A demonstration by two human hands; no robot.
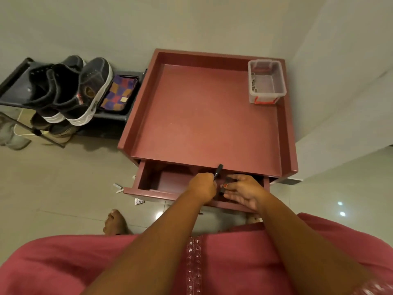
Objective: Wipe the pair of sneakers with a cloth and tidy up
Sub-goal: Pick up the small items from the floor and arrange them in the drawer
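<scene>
- The left hand was curled in a fist round a black pen, whose upper end stuck up past the knuckles over the open drawer; the right hand lay just beside it, fingers mostly straight, touching a small dark object with a red mark that I could not identify
- Both hands were close together above the drawer's right half; the drawer stood pulled out from the reddish cabinet
- The pair of sneakers, dark with white soles, stood side by side on the black rack left of the cabinet, well apart from the hands; the checked cloth lay in a dark tray just beside the nearer shoe
- A clear plastic box sat in the far right corner of the cabinet top; more shoes showed on the rack's lower level
- A bare foot rested on the tiled floor; small bits of litter lay near the drawer's left corner
</scene>
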